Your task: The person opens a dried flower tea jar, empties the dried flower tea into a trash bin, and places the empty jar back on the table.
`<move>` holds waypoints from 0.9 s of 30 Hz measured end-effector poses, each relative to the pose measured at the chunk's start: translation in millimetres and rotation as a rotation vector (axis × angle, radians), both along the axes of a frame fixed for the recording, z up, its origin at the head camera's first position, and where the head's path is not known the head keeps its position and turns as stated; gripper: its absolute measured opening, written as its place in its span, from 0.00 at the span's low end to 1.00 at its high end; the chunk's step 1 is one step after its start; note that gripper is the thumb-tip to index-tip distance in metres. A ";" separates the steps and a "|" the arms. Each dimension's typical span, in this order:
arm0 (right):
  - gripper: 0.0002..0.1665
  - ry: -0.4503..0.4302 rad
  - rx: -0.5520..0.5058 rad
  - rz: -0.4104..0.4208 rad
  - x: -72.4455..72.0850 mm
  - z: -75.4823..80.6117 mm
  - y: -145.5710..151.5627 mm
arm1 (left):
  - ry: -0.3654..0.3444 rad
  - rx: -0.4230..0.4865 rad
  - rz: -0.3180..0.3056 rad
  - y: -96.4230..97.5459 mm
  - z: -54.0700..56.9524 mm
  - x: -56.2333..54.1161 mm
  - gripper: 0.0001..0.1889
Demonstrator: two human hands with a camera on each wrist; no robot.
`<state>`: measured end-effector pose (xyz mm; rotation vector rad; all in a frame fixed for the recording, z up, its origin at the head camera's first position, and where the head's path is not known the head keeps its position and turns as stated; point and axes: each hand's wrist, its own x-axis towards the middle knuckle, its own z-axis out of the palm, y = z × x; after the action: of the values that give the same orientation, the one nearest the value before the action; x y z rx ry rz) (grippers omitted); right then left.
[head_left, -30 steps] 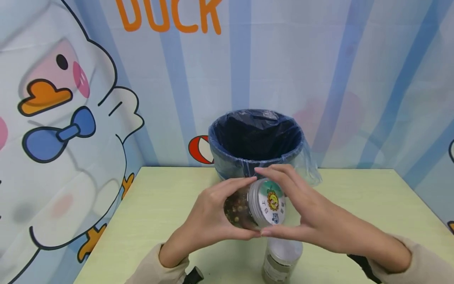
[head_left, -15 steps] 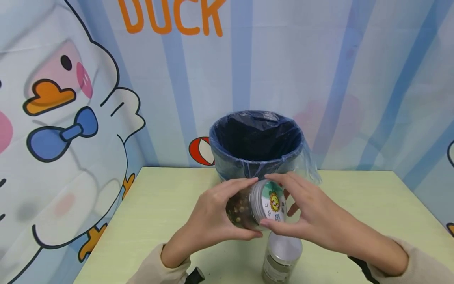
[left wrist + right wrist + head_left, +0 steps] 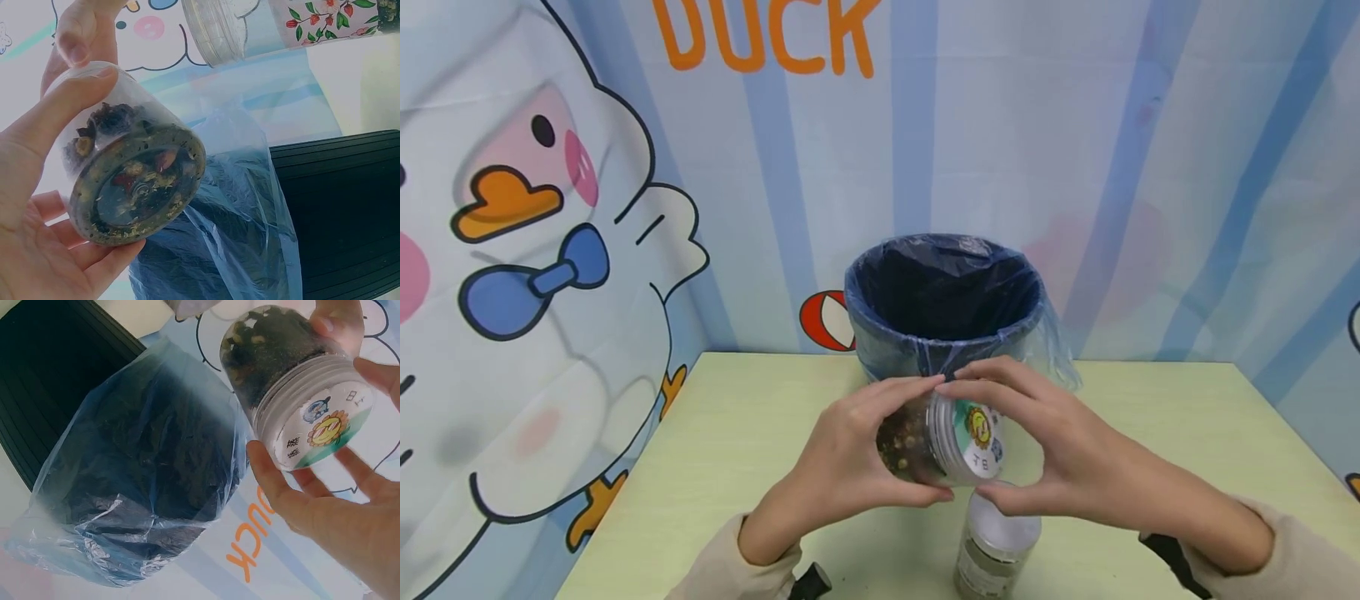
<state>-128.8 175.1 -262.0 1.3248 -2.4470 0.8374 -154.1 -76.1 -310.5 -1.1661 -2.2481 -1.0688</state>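
A clear jar (image 3: 904,442) of dark dried bits with pale pieces is held sideways above the table. My left hand (image 3: 842,450) grips its body, thumb below and fingers above in the head view. The lid (image 3: 977,437) carries a white and green sticker with a smiling sunflower. My right hand (image 3: 1078,458) holds the lid by its rim between thumb and fingers; the right wrist view shows its fingers spread around the lid (image 3: 328,428). The jar's base (image 3: 140,190) faces the left wrist camera. A second jar (image 3: 997,542) stands upright below, with a whitish lid.
A bin (image 3: 887,350) lined with a blue plastic bag stands at the table's back, just beyond the hands. Part of the bag (image 3: 1056,354) hangs off its right side. The pale yellow table (image 3: 760,408) meets a duck-printed backdrop (image 3: 1000,150).
My right hand let its fingers slide around the lid and took a fresh hold. The lid's sticker has turned counterclockwise in the head view. My left hand keeps its grip on the jar.
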 end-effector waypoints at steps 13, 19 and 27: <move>0.47 -0.057 0.027 -0.184 4.6 -4.0 -4.9 | -0.035 0.003 0.007 -1.5 -1.6 -2.6 0.49; 0.48 -0.087 0.008 -0.264 4.1 -6.8 -6.1 | -0.053 0.005 0.012 -0.9 -0.9 -2.4 0.48; 0.46 -0.081 -0.031 -0.210 2.4 -8.2 -5.9 | -0.055 0.009 0.009 -0.5 -0.9 -2.5 0.49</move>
<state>-126.3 169.2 -270.2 1.0192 -2.5679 0.8861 -156.6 -76.5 -311.4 -1.1356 -2.2855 -1.1190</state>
